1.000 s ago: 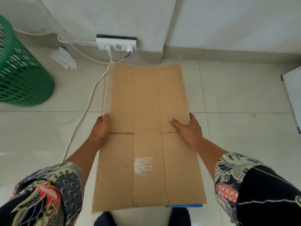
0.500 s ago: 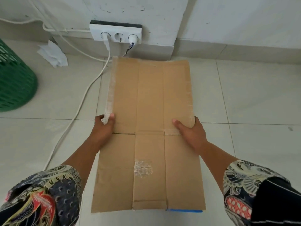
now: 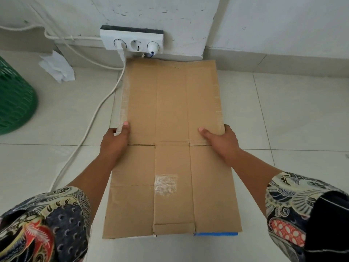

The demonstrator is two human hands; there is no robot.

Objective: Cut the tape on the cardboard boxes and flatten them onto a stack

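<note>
flattened box (image 3: 170, 133) gripped between hands

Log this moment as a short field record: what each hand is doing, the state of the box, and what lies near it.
left hand: grips the cardboard's left edge, thumb on top
right hand: grips the right edge, thumb on top
flattened cardboard box: opened flat, creased, clear tape patch in its near half
under near edge: blue strip
far end: close to the wall socket strip
left: white cable, green basket, crumpled tissue
</note>
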